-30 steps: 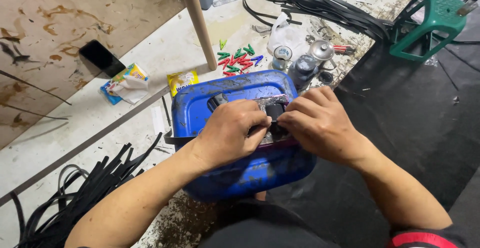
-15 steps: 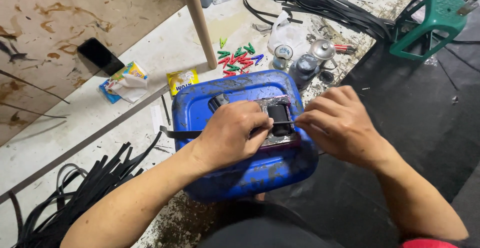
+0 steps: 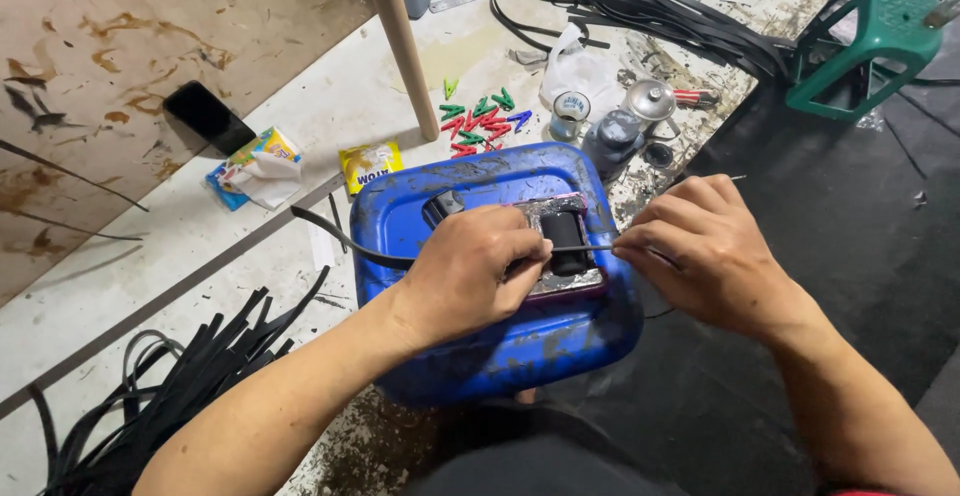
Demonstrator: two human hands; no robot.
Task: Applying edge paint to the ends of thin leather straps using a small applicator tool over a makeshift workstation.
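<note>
Black rubber strip (image 3: 340, 236) lies stretched across the top of a blue plastic jerrycan (image 3: 500, 326); left hand (image 3: 470, 276) pinches it mid-length, right hand (image 3: 700, 251) grips its thinner end; yellow sachet (image 3: 370, 166) lies flat just behind the can; blue-and-yellow packet (image 3: 255, 161) beside a black phone (image 3: 208, 116); coloured pegs (image 3: 480, 121) scattered near a wooden pole (image 3: 400, 41).

**Materials and finishes, workbench**

Blue container (image 3: 500, 341): glossy plastic, scuffed, grime-smeared. Strip (image 3: 340, 238) held by both hands: matt black, rubber-like. Green stool (image 3: 870, 41) at the bench's far right corner: smooth plastic. Post (image 3: 400, 41): bare wood. Wall panel (image 3: 120, 66): stained board.
</note>
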